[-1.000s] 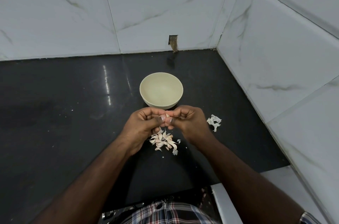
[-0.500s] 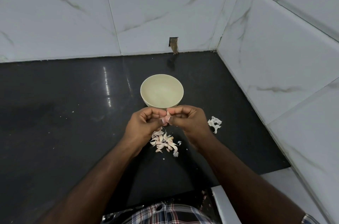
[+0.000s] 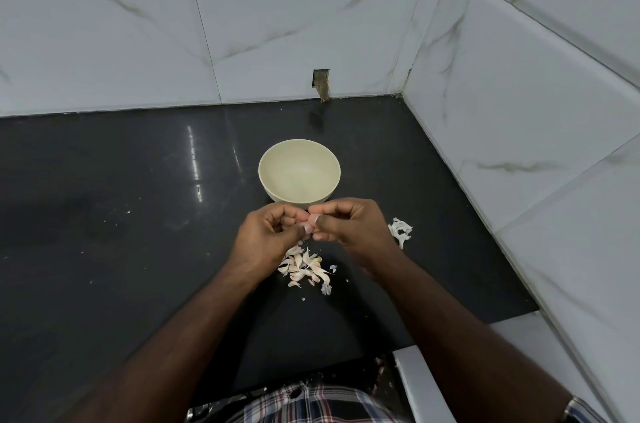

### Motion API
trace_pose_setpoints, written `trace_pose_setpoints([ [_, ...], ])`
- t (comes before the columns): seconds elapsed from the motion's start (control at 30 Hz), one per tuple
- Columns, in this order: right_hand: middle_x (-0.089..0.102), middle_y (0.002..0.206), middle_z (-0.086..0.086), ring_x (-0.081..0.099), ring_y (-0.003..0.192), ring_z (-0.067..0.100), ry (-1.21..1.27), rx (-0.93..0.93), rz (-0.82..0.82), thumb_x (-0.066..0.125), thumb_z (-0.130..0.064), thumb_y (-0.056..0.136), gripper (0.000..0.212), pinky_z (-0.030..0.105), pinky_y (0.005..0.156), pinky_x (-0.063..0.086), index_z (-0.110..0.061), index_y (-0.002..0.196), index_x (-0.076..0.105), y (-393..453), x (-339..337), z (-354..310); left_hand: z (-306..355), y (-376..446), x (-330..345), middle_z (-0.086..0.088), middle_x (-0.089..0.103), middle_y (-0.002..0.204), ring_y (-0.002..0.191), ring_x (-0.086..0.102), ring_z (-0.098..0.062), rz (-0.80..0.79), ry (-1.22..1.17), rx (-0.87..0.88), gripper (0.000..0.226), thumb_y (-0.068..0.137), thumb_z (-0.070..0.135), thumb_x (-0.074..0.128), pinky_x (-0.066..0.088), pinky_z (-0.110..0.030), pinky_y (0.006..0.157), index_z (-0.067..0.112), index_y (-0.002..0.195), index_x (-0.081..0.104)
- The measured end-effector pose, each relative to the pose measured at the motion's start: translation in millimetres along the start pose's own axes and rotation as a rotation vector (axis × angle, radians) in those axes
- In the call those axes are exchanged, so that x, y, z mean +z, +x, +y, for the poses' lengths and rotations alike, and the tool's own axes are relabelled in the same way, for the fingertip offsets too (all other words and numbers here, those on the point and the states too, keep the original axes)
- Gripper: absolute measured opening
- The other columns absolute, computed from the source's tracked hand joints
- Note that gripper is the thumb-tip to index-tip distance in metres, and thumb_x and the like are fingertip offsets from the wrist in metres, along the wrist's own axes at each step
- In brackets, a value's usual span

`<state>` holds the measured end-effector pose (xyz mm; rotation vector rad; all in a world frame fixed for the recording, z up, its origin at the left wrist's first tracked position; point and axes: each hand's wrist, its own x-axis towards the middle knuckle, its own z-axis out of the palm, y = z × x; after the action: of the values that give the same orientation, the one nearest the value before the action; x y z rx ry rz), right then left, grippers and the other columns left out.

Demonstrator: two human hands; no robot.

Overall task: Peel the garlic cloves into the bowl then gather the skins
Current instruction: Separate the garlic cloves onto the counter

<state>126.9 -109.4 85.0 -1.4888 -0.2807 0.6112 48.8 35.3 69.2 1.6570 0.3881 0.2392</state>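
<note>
A pale cream bowl [image 3: 299, 173] stands on the black counter, and I see nothing inside it. Just in front of it, my left hand [image 3: 268, 234] and my right hand [image 3: 349, 226] meet fingertip to fingertip and pinch one pinkish garlic clove [image 3: 312, 221] between them. Most of the clove is hidden by the fingers. Below the hands lies a heap of garlic cloves [image 3: 304, 266] with loose skins among them. A small clump of white skins [image 3: 400, 230] lies to the right of my right hand.
The black counter [image 3: 121, 232] ends at white marble-tiled walls at the back and right, with a small notch [image 3: 321, 83] in the back wall. Tiny skin flecks dot the counter at left. A white ledge [image 3: 426, 384] sits at the near right.
Both hands stay joined on the clove with only slight finger movement. The view has shifted a little; bowl and heaps have not moved.
</note>
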Motion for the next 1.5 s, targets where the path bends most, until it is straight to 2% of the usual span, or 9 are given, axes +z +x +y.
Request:
trace_pose_setpoints([
  [0.23, 0.07, 0.082, 0.017, 0.069, 0.072, 0.019, -0.076, 0.002, 0.024, 0.067, 0.009, 0.086, 0.015, 0.029, 0.068, 0.061, -0.001, 0.097, 0.072, -0.6, -2.9, -3.8, 1.0, -1.5, 2.3, -0.006, 0.074, 0.08, 0.072, 0.067, -0.013, -0.009, 0.036, -0.015, 0.013, 0.081, 0.004, 0.08, 0.056, -0.028, 0.07, 0.015, 0.087, 0.074],
  [0.4, 0.073, 0.082, 0.022, 0.072, 0.074, 0.023, -0.11, 0.019, 0.018, 0.07, 0.006, 0.083, 0.016, 0.034, 0.072, 0.062, 0.0, 0.098, 0.07, 0.0, -5.0, -5.9, -2.0, 1.2, 2.3, -0.008, 0.074, 0.081, 0.08, 0.069, -0.034, 0.013, 0.112, -0.001, 0.013, 0.079, 0.016, 0.084, 0.057, -0.047, 0.072, 0.024, 0.085, 0.076],
  [0.77, 0.071, 0.079, 0.015, 0.069, 0.071, 0.024, -0.016, 0.079, -0.042, 0.069, 0.01, 0.085, 0.015, 0.031, 0.07, 0.062, -0.003, 0.091, 0.071, 3.0, -13.9, -5.6, -1.2, 5.6, 2.8, -0.003, 0.076, 0.08, 0.076, 0.071, -0.016, -0.021, 0.059, -0.004, 0.015, 0.077, 0.004, 0.082, 0.057, -0.038, 0.078, 0.015, 0.084, 0.076],
  [1.0, 0.069, 0.083, 0.028, 0.067, 0.068, 0.021, -0.21, 0.008, 0.007, 0.068, 0.009, 0.082, 0.015, 0.031, 0.063, 0.057, -0.001, 0.094, 0.067, 5.1, -10.2, -6.5, -8.0, 7.3, 3.3, -0.003, 0.075, 0.081, 0.08, 0.072, -0.028, -0.011, 0.124, 0.017, 0.017, 0.078, 0.01, 0.083, 0.058, -0.051, 0.081, 0.026, 0.082, 0.077],
  [1.07, 0.07, 0.076, 0.022, 0.064, 0.064, 0.018, -0.266, -0.021, 0.016, 0.068, 0.01, 0.079, 0.017, 0.028, 0.06, 0.053, -0.003, 0.09, 0.066, 5.5, -8.4, -5.4, -8.6, 6.0, 4.4, 0.0, 0.075, 0.08, 0.08, 0.072, -0.024, -0.013, 0.151, 0.022, 0.017, 0.078, 0.011, 0.083, 0.058, -0.05, 0.08, 0.026, 0.082, 0.077],
  [1.17, 0.065, 0.056, -0.006, 0.059, 0.052, 0.001, -0.337, -0.047, 0.015, 0.066, 0.013, 0.077, 0.02, 0.016, 0.056, 0.046, -0.005, 0.086, 0.063, 6.1, -7.1, -2.6, -9.3, 4.5, 5.8, 0.004, 0.075, 0.08, 0.078, 0.072, -0.021, -0.009, 0.18, 0.025, 0.019, 0.077, 0.012, 0.083, 0.058, -0.05, 0.078, 0.03, 0.082, 0.077],
  [1.27, 0.062, 0.052, -0.012, 0.055, 0.05, -0.004, -0.379, -0.072, 0.017, 0.067, 0.012, 0.076, 0.02, 0.012, 0.055, 0.043, -0.006, 0.084, 0.063, 6.8, -6.6, -0.7, -9.2, 3.9, 7.2, 0.004, 0.075, 0.081, 0.078, 0.072, -0.023, -0.017, 0.165, 0.014, 0.021, 0.077, 0.011, 0.082, 0.058, -0.052, 0.079, 0.03, 0.082, 0.077],
  [1.37, 0.062, 0.058, -0.007, 0.055, 0.052, 0.002, -0.362, -0.079, 0.036, 0.066, 0.011, 0.076, 0.017, 0.017, 0.056, 0.045, -0.002, 0.085, 0.062, 7.3, -7.4, 0.2, -8.9, 3.0, 8.2, 0.001, 0.076, 0.083, 0.081, 0.072, -0.031, -0.018, 0.105, -0.015, 0.019, 0.078, 0.009, 0.082, 0.058, -0.055, 0.081, 0.028, 0.082, 0.077],
  [1.5, 0.066, 0.08, 0.02, 0.064, 0.066, 0.02, -0.235, -0.038, 0.013, 0.066, 0.012, 0.082, 0.016, 0.03, 0.061, 0.055, 0.005, 0.095, 0.062, 7.2, -13.1, -0.3, -7.4, 0.9, 7.5, -0.005, 0.077, 0.085, 0.086, 0.071, -0.036, -0.015, 0.034, -0.033, 0.015, 0.082, 0.007, 0.079, 0.059, -0.053, 0.082, 0.022, 0.085, 0.076],
])
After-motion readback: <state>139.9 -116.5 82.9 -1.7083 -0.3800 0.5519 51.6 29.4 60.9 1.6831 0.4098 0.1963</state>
